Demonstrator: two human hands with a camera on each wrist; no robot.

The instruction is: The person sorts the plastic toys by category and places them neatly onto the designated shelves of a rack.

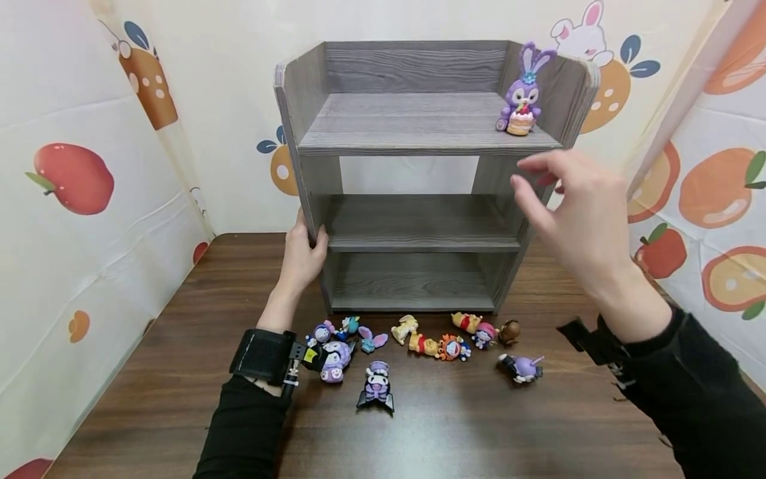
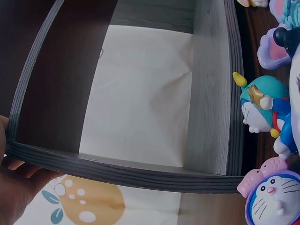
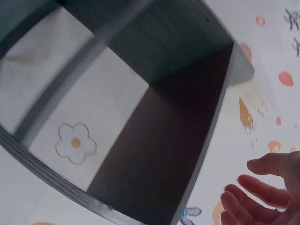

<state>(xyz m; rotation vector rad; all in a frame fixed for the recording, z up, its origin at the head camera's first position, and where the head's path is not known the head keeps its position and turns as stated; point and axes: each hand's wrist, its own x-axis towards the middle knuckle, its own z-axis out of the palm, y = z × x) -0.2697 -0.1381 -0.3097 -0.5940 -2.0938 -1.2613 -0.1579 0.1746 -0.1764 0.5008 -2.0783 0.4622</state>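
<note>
A grey wooden shelf unit [image 1: 413,123] stands on the table. My left hand [image 1: 304,256] grips the edge of its left side panel, and the left wrist view shows the fingers [image 2: 40,177] behind that edge. On the top board, near the right panel, a purple rabbit figurine [image 1: 526,100] with a cake stands upright. My right hand [image 1: 583,213] hovers below and to the right of it, thumb and fingers apart and holding nothing. The right wrist view has this hand [image 3: 262,199] beside the shelf's panel, touching nothing there.
Small figurines lie in front of the shelf: a purple-and-black one [image 1: 377,386], a large purple one [image 1: 335,362], yellow bears [image 1: 423,344], an orange-maned one [image 1: 450,347] and a grey-purple one [image 1: 522,368] farther right. Printed cloth hangs behind and on both sides.
</note>
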